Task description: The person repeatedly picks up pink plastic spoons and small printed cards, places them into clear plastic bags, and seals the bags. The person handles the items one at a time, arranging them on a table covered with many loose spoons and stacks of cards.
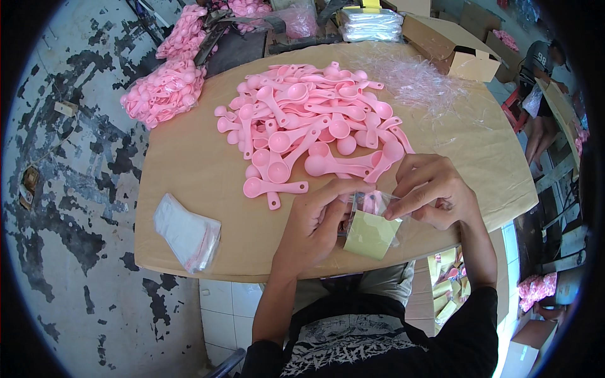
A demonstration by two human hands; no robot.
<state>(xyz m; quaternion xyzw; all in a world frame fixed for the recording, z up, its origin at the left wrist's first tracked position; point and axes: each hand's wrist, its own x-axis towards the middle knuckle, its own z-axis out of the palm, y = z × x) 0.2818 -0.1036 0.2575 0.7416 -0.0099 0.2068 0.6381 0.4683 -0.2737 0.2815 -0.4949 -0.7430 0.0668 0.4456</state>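
Near the table's front edge, a small clear plastic bag is held up between my two hands. A pale yellow-green card shows through its film, with a bit of pink at the top that looks like a measuring spoon. My left hand is closed on the bag's left edge. At the bag's upper right, my right hand pinches the film with curled fingers. Just beyond my hands lies a big heap of pink measuring spoons. A stack of flat clear bags rests on the table to the left.
Brown paper covers the rounded table. Loose clear film scraps and a cardboard box are at the far right. Bundles of pink spoons hang at the far left. Beside my right leg, a carton holds packed pieces. Another person sits farther right.
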